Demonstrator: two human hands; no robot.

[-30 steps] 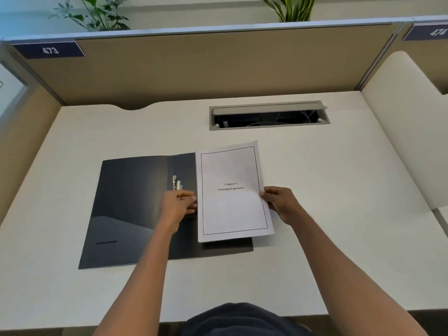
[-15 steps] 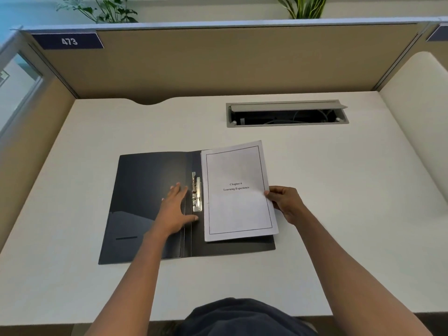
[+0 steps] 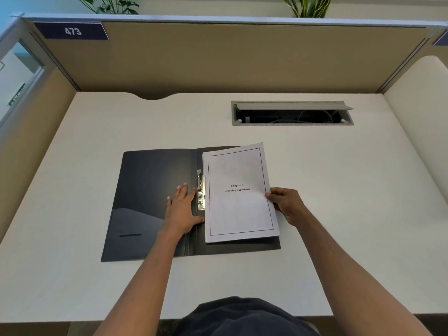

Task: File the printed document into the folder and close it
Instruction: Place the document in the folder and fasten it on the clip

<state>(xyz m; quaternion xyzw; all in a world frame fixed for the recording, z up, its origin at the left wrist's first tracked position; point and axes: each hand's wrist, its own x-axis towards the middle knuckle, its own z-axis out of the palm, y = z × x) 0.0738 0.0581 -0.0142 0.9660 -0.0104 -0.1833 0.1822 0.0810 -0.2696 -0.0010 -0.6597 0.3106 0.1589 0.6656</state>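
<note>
Office cubicle with tan partitions (image 3: 218, 57) and a "473" label (image 3: 71, 31); pale surface (image 3: 351, 190) with an open cable hatch (image 3: 292, 113) at the back. Dark folder (image 3: 150, 190) lying open and flat, metal clip (image 3: 201, 190) beside its spine. Printed document (image 3: 238, 192), titled "Chapter 6 Learning Experience", resting on the folder's right half, slightly askew. Left hand (image 3: 181, 209) spread flat, pressing the left cover by the clip. Right hand (image 3: 287, 204) pinching the document's right edge.

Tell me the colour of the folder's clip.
Shiny silver metal clip, seen in the head view.
</note>
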